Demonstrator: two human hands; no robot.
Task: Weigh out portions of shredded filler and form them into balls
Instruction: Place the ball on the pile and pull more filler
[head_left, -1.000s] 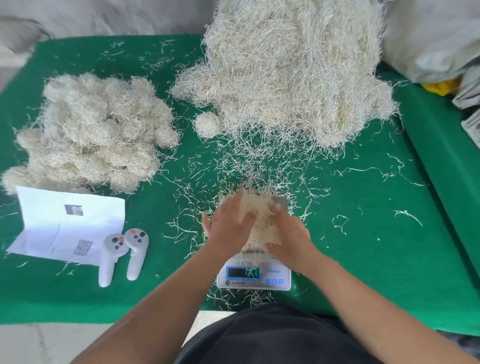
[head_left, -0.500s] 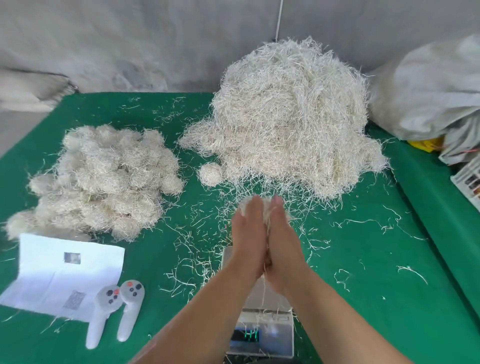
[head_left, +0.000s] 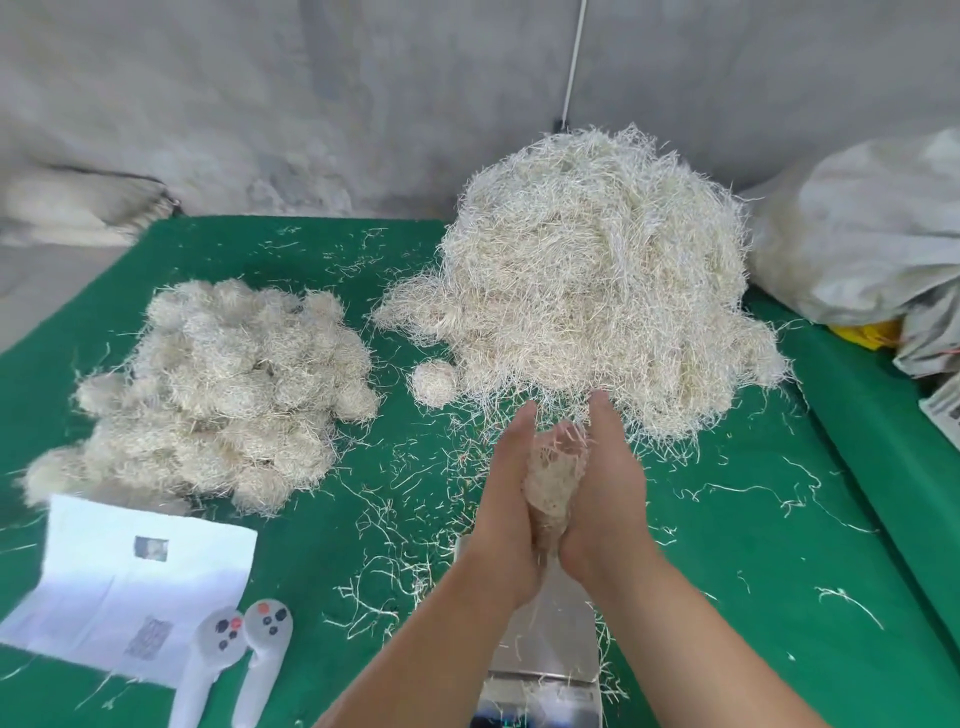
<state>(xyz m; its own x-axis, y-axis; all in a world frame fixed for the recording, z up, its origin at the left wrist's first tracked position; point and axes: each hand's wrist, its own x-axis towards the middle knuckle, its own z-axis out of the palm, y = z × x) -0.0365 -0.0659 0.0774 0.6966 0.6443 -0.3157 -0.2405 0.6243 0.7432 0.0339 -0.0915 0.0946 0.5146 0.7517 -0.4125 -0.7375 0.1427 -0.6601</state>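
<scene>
A green felt-covered surface (head_left: 727, 545) carries a big loose heap of pale shredded filler (head_left: 597, 291), a pile of filler balls (head_left: 223, 395), a steel-topped scale (head_left: 550, 644), white folded paper (head_left: 130, 587) and two white controllers (head_left: 234, 660).

White paper sheet (head_left: 130, 587) beside two white controllers (head_left: 234, 665); grey sacks (head_left: 857, 234) right.

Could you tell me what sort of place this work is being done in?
Probably a small packing or craft workshop: a green felt-covered table against a bare grey wall, a large heap of shredded filler, a pile of finished balls and a digital scale.
</scene>
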